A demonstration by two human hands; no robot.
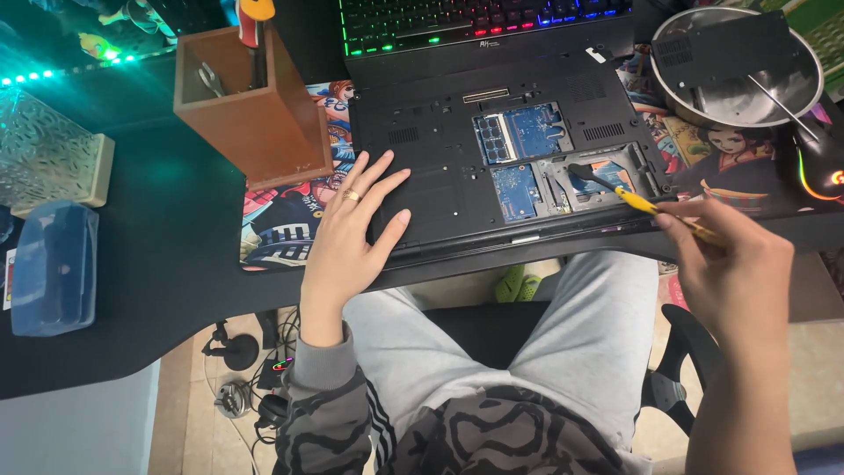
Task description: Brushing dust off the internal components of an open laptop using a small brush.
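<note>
laptop (457, 167) upside down on the near edge of a dark desk (158, 264), base up, service panel off; two bays open, green-blue boards showing in the centre and a metal-lined bay just right of them. left hand (352, 233) flat on the left part of the base, fingers spread, ring on one finger, palm pressing down and gripping nothing. right hand (734, 273) at the near right, pinched shut around the yellow handle of a small brush (615, 186); dark tip of the brush down in the right bay, touching or just above the metal there, cannot tell which.

probably a rigid, fairly heavy slab, unlikely to slide under a flat palm; plastic shell smooth, so best steadied on the closed left part, well clear of the openings. exposed boards look fragile: no pressing there, light strokes only. brush light and thin, handled like a pen near the back of the handle.

far left, a brown wooden box (251, 97) with tools standing in it. far right, a metal bowl (804, 88) holding the removed black panel (725, 48). lit keyboard (475, 18) beyond the laptop, mouse (822, 171) at the right edge, printed mat (281, 215) under the laptop.
</note>
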